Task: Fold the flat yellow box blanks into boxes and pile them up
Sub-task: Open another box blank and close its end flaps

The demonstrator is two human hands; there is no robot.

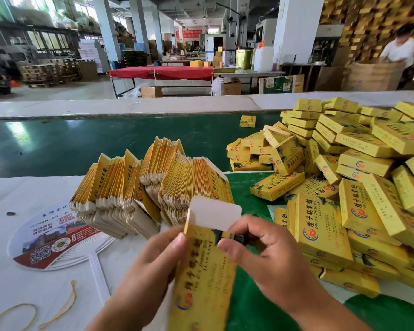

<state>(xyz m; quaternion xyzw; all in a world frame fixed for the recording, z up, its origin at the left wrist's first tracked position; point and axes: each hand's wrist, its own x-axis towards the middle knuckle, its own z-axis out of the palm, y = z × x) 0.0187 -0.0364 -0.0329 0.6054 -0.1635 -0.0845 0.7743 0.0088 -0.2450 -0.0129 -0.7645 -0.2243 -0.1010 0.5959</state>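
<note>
I hold one yellow box blank (204, 273) upright in front of me, its white top flap (214, 212) standing open. My left hand (158, 256) grips its left edge. My right hand (256, 247) pinches the top right corner near a dark side flap. Behind it, bundles of flat yellow blanks (151, 185) stand on edge on the white table. A large loose pile of folded yellow boxes (344, 187) covers the right side.
A printed round hand fan (55, 235) lies at the left with yellow rubber bands (65, 309) near it. A green conveyor belt (81, 139) runs across, one lone box (247, 121) on it. A person in white (399, 51) works at the far right.
</note>
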